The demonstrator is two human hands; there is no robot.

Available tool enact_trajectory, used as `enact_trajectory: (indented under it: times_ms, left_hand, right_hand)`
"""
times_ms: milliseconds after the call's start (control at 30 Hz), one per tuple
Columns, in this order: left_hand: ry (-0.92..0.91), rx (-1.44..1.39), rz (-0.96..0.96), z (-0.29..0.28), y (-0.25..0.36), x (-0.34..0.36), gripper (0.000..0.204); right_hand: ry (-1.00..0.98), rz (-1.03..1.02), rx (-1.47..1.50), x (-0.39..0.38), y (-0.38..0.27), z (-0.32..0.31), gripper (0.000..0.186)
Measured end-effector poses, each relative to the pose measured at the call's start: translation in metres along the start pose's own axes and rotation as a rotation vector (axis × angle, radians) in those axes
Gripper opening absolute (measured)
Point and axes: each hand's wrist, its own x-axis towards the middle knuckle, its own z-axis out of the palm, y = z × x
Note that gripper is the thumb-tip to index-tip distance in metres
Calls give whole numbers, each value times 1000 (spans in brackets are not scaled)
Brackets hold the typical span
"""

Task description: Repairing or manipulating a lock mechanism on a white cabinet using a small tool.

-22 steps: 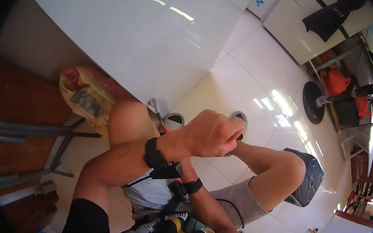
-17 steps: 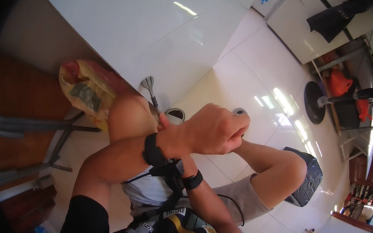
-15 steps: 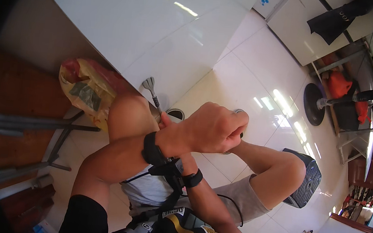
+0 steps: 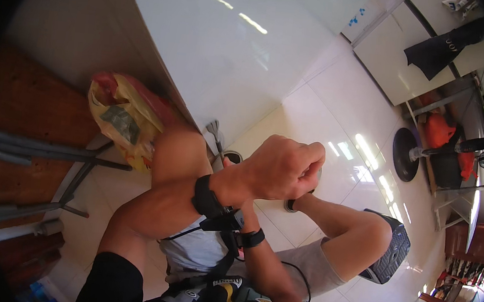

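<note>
Left hand [image 4: 280,168] fisted, contents hidden; right hand behind it, grip can't tell. Crumpled yellow-red plastic bag w/ dark label [image 4: 120,117] left, under white bench [image 4: 218,42].

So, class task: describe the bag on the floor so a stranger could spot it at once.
Start at the white cabinet front and follow its lower edge left to the wooden panel. The plastic bag slumps there, just beyond the person's bent knee. It alone is crumpled, yellow and red; the grey metal rods beside it are straight.
</note>
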Motion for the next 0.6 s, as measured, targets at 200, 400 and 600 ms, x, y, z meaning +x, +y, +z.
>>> enact_trajectory:
  times_ms: [200,400,600]
  left_hand:
    - [76,-34,41,-1,0,2,19]
    - [169,-76,19,4,-3,1,19]
    - [105,-80,53,5,3,0,17]
  right_hand:
    - [-233,141,719,-1,5,-1,57]
    - [194,-75,-850,-37,50,-76,49]
    - [244,4,-719,-44,66,-73,52]
